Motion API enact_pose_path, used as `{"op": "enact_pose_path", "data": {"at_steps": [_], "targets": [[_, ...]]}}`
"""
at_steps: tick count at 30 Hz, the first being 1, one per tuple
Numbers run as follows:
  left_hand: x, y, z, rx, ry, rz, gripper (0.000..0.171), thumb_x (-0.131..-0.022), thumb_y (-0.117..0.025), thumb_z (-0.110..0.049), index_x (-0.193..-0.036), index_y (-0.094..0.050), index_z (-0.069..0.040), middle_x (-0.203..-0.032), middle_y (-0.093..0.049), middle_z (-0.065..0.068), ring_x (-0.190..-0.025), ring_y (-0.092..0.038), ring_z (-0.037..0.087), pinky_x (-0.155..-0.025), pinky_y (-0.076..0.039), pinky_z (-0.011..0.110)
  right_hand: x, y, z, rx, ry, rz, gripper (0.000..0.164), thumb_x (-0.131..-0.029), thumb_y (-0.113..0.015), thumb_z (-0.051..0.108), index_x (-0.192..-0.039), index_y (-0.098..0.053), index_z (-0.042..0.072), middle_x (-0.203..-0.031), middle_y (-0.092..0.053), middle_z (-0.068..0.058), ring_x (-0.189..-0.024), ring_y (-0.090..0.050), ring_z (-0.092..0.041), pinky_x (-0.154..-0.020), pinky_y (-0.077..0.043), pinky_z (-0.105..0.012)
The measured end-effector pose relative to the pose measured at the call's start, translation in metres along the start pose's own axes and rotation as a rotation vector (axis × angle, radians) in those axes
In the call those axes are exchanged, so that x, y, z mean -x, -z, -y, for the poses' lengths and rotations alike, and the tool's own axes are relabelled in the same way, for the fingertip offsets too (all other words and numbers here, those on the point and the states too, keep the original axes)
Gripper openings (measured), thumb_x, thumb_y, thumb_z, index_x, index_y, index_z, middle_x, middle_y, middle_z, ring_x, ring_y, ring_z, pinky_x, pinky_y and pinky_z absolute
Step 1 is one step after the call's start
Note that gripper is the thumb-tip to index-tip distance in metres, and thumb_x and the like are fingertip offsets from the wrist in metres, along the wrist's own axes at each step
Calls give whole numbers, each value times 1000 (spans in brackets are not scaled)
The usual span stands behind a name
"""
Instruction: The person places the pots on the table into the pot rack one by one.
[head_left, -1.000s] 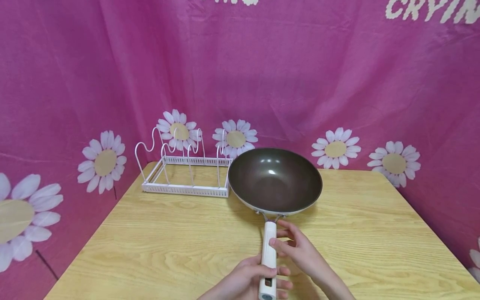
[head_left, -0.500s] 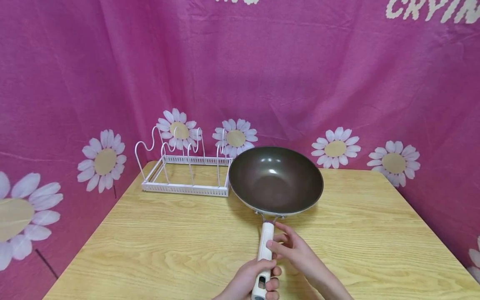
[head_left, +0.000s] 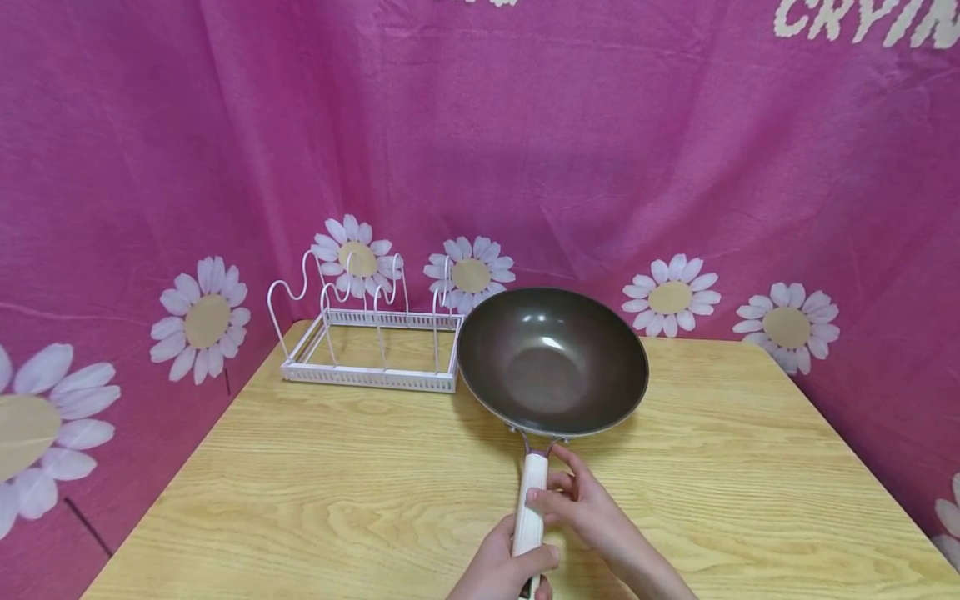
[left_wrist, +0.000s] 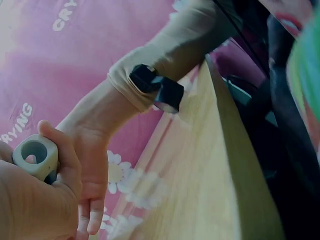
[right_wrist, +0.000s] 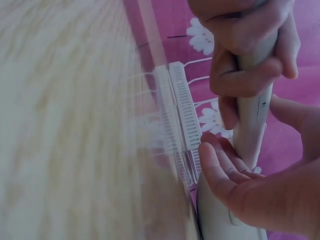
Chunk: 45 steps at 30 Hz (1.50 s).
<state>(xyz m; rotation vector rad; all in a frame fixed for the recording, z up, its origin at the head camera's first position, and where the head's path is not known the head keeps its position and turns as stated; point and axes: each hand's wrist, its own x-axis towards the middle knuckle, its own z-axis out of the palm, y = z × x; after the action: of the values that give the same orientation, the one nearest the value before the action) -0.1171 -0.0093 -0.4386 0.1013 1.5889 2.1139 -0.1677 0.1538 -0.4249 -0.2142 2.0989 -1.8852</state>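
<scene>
A wok (head_left: 551,367) with a dark inside and a pale outside faces up in the head view. Its white handle (head_left: 529,525) points toward me. My left hand (head_left: 501,567) grips the handle near its rear end, thumb across the top; in the right wrist view, the fingers of this left hand (right_wrist: 250,65) curl round it. Farther forward, my right hand (head_left: 592,512) holds the handle between the thumb and the fingers beneath. The hollow handle end (left_wrist: 37,155) shows in the left wrist view. Whether the wok's base touches the table is hidden.
Left of the wok, a white rack (head_left: 367,379) with several wavy wire dividers stands on the wooden table (head_left: 337,483), close to the wok's left rim. A pink cloth (head_left: 562,150) with daisies hangs behind and at both sides.
The wok's bowl appears slightly larger and its inside faces me a little more. The handle's rear end has swung slightly left. My left hand has moved a little along with it, still gripping.
</scene>
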Motion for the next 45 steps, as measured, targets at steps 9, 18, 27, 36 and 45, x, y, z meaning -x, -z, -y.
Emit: {"op": "enact_pose_path", "data": {"at_steps": [9,18,27,36,45], "targets": [[-3,1,5,-108,-130,14,89,-79,-66,0,-152,-15,1,-87,-64,5,-68,-58,12,-61,-49,21,1,-4,-1,27,-17,-27,95,-90,-72,25,-157,-7,7,-131,-57,-20,-107,-62,-23,-92,-52,-36],[-5,4,7,-179,-99,21,102,-79,-63,5,-159,0,-6,-91,-61,7,-73,-58,16,-66,-51,26,-2,-10,0,34,-18,-83,104,-86,-76,24,-157,-1,8,-129,-57,-20,-106,-64,-23,-93,-48,-31],[-8,5,9,-185,-145,52,107,-71,-59,7,-158,2,-3,-89,-54,5,-78,-52,14,-65,-47,20,-2,-14,1,-10,0,-85,108,-86,-75,13,-158,4,1,-129,-54,-22,-105,-63,-21,-92,-49,-30],[-9,10,12,-193,-198,99,106,-73,-58,5,-156,7,1,-99,-53,7,-81,-50,11,-67,-45,15,-1,-15,4,17,-6,-95,106,-86,-76,13,-159,1,2,-130,-54,-23,-103,-61,-20,-91,-49,-30],[-6,12,5,-175,-186,121,106,-75,-58,6,-158,7,-7,-96,-52,6,-80,-51,12,-67,-47,17,-2,-16,10,23,21,-87,108,-85,-77,12,-159,2,3,-132,-53,-24,-104,-62,-20,-92,-51,-30]]}}
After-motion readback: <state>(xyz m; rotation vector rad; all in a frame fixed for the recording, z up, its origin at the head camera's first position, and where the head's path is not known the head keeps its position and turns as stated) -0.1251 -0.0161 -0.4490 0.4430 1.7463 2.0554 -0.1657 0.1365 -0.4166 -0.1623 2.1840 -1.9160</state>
